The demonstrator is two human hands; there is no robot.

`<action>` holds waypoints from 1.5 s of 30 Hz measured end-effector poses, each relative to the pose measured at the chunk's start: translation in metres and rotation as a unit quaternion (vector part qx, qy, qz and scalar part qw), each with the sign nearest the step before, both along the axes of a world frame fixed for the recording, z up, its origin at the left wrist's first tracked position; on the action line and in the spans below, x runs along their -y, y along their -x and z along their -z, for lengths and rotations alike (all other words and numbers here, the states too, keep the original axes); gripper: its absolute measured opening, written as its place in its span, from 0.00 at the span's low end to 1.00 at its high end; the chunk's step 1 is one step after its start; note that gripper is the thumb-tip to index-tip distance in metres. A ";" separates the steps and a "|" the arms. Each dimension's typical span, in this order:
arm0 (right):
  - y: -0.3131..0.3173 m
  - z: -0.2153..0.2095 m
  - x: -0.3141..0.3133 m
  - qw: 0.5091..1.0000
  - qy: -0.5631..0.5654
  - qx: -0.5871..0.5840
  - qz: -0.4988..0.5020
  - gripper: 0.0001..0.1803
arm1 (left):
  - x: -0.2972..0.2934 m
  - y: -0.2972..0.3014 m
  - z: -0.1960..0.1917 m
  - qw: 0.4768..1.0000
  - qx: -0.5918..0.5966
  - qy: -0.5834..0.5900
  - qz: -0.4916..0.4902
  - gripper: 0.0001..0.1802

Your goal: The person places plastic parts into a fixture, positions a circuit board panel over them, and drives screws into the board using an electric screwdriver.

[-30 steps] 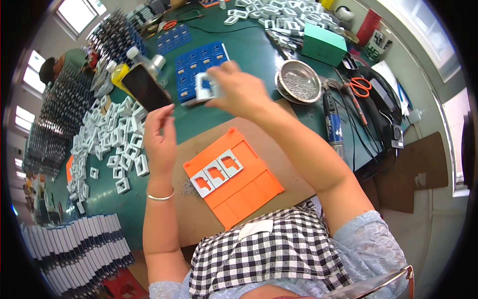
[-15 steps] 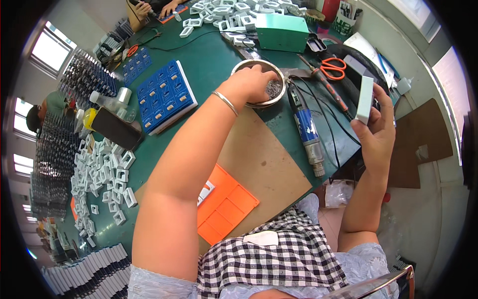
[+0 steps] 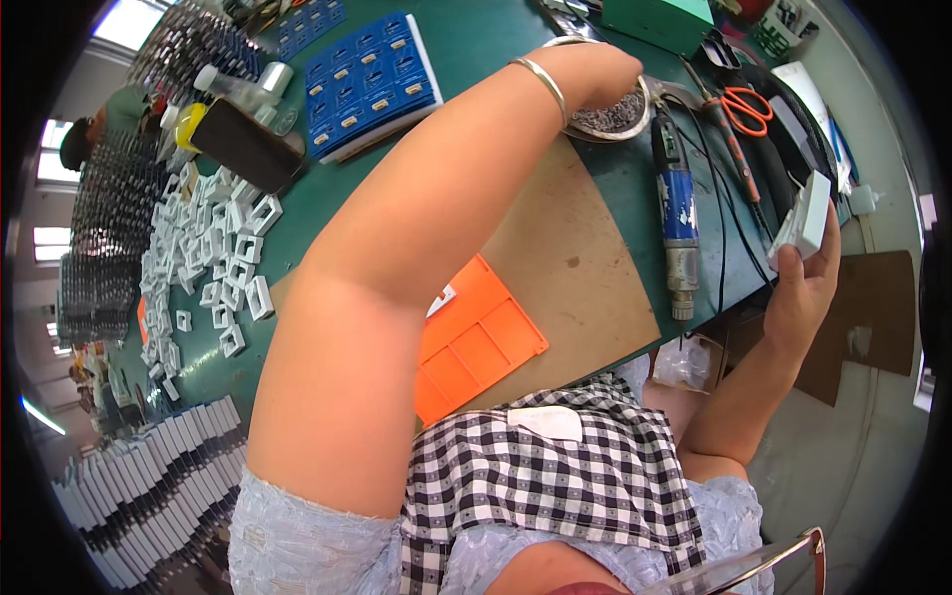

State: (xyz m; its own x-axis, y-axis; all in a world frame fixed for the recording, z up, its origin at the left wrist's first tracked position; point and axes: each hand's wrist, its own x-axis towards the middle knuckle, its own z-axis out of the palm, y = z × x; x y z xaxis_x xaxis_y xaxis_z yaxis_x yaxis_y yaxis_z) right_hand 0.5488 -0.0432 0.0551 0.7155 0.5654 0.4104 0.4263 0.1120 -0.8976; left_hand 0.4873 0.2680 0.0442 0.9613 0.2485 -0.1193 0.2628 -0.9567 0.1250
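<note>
A white rectangular part [image 3: 805, 214] is held upright off the table's right edge; a round metal bowl [image 3: 613, 117] of small dark pieces is reached into.

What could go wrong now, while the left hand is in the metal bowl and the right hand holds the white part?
1. The left hand reaches into the metal bowl of small parts; its rim could tip and spill them.
2. The right hand holds the white part beyond the table edge, so a slip could drop it.

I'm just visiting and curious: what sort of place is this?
Most likely a small assembly workshop: the green bench holds heaps of white plastic frames, a metal bowl of small parts and a blue electric screwdriver.
</note>
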 end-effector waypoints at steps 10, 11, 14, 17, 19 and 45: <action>0.069 -0.008 -0.025 0.982 -0.004 -0.090 -0.168 0.48 | -0.002 0.144 -0.047 0.711 0.238 0.639 -0.170 0.10; 0.083 -0.010 -0.035 0.967 0.053 -0.106 -0.226 0.46 | 0.000 0.174 -0.048 0.705 0.248 0.646 -0.157 0.09; 0.118 -0.018 -0.081 0.917 0.200 0.082 -0.336 0.39 | 0.014 0.268 -0.045 0.711 0.273 0.619 -0.190 0.07; 0.139 -0.003 -0.122 0.868 0.263 0.229 -0.354 0.39 | 0.044 0.366 -0.037 0.767 0.191 0.504 -0.347 0.07; 0.143 0.006 -0.144 0.782 0.311 0.352 -0.409 0.39 | 0.067 0.410 -0.022 0.826 0.127 0.393 -0.384 0.07; 0.127 0.012 -0.066 0.882 0.229 0.179 -0.371 0.38 | 0.046 0.291 -0.008 0.902 0.222 0.305 -0.210 0.10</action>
